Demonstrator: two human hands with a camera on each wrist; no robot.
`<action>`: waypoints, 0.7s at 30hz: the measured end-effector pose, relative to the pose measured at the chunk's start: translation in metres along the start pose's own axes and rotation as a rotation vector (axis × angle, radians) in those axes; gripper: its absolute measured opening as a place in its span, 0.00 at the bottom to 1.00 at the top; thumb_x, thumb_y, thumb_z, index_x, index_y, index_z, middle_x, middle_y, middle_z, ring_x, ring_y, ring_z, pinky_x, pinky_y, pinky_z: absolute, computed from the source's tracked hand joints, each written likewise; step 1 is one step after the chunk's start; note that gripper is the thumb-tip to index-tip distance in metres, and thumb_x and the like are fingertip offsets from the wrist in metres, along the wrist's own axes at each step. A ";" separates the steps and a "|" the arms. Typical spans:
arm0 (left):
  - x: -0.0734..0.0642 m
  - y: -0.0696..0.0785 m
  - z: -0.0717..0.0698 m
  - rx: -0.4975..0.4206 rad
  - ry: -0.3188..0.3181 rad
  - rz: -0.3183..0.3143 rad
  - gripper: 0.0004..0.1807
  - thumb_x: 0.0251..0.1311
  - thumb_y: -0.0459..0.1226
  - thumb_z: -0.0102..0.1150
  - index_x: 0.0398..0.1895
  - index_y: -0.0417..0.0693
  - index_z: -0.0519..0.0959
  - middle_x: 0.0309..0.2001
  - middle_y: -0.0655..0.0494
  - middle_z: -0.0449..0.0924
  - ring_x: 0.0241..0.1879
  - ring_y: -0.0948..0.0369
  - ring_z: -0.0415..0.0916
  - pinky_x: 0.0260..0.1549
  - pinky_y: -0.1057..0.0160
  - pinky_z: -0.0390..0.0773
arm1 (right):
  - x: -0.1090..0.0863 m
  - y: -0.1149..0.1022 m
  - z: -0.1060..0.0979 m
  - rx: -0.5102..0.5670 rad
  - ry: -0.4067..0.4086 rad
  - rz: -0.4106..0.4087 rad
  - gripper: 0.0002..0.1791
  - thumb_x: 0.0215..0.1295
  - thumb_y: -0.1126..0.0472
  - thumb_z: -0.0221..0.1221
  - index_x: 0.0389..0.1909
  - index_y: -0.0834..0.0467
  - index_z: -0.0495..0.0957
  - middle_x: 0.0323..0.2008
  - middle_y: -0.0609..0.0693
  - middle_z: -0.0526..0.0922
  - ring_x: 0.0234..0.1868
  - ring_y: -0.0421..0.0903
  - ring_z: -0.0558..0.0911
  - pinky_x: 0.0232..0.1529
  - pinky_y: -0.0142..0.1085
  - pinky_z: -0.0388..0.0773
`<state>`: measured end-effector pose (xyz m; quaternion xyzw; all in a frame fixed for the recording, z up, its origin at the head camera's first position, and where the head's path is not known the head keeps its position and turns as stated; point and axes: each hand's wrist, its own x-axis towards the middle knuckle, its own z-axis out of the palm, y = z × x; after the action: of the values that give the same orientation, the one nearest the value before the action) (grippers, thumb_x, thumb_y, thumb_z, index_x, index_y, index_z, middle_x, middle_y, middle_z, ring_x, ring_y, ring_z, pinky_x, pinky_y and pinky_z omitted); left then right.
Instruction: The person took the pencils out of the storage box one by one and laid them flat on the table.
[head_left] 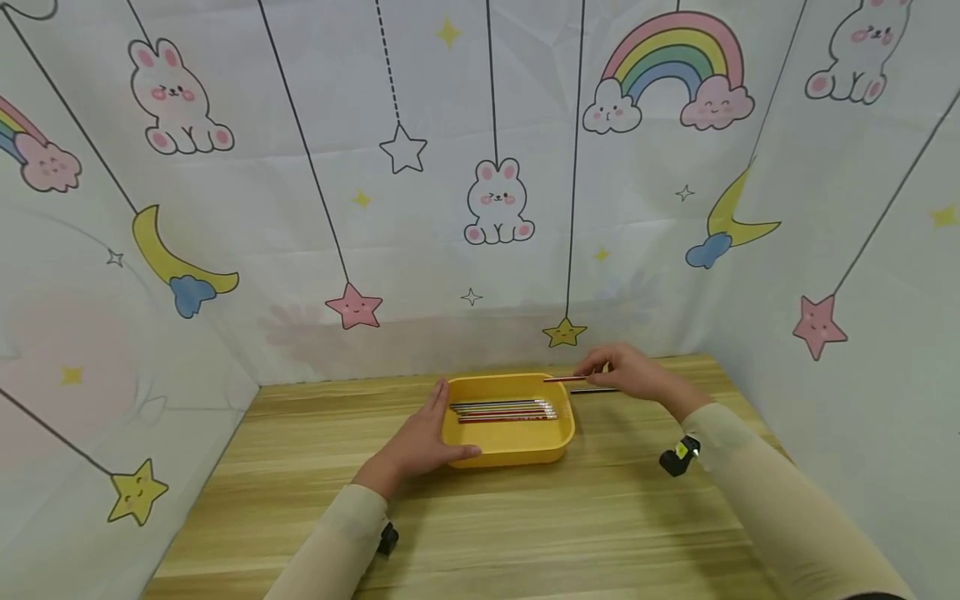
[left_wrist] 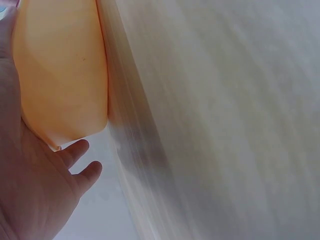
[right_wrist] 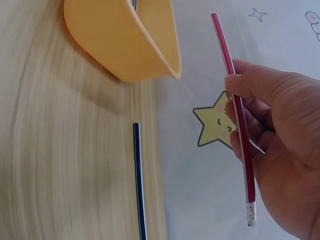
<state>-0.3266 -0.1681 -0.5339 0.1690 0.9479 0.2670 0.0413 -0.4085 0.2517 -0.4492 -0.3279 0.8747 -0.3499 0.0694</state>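
A red pencil with a white eraser end is pinched between the thumb and fingers of my right hand, its tip over the right rim of a yellow plastic tray. My left hand rests against the tray's left end, thumb along the front rim and fingers at the back corner. In the left wrist view the tray's side wall lies beside that palm. Several pencils of different colours lie side by side inside the tray. On the table under my right hand lies a dark pencil.
The tray stands on a wood-grain table, near its back edge. A white cloth backdrop with printed bunnies, stars and rainbows rises behind and on both sides. Small black cameras are strapped at both wrists.
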 end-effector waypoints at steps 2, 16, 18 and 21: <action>0.000 0.000 0.000 -0.002 -0.001 0.000 0.78 0.57 0.75 0.71 0.92 0.43 0.38 0.92 0.44 0.34 0.86 0.38 0.51 0.81 0.37 0.59 | -0.002 0.003 -0.003 -0.013 0.007 -0.009 0.12 0.78 0.69 0.67 0.53 0.54 0.94 0.49 0.47 0.90 0.49 0.49 0.83 0.46 0.43 0.82; 0.000 -0.001 0.000 -0.012 -0.004 -0.005 0.78 0.57 0.74 0.72 0.92 0.44 0.37 0.92 0.44 0.33 0.86 0.39 0.50 0.81 0.37 0.59 | -0.018 0.026 -0.019 -0.039 0.049 0.038 0.13 0.79 0.70 0.65 0.55 0.57 0.93 0.49 0.49 0.89 0.47 0.48 0.82 0.45 0.39 0.83; 0.000 -0.001 0.000 -0.015 -0.003 -0.004 0.78 0.57 0.74 0.72 0.92 0.44 0.36 0.92 0.45 0.33 0.87 0.39 0.49 0.81 0.37 0.58 | -0.019 0.030 -0.019 -0.048 0.059 0.050 0.13 0.79 0.70 0.65 0.55 0.57 0.93 0.49 0.49 0.89 0.47 0.48 0.82 0.45 0.39 0.83; 0.000 -0.002 0.001 -0.015 -0.002 -0.002 0.78 0.57 0.74 0.72 0.92 0.45 0.36 0.92 0.45 0.33 0.87 0.39 0.48 0.81 0.37 0.57 | -0.022 0.037 -0.019 -0.050 0.063 0.061 0.12 0.78 0.70 0.65 0.56 0.59 0.92 0.50 0.51 0.89 0.49 0.49 0.84 0.47 0.41 0.84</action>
<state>-0.3269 -0.1693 -0.5353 0.1682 0.9460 0.2737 0.0435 -0.4176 0.2955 -0.4616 -0.2916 0.8945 -0.3361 0.0440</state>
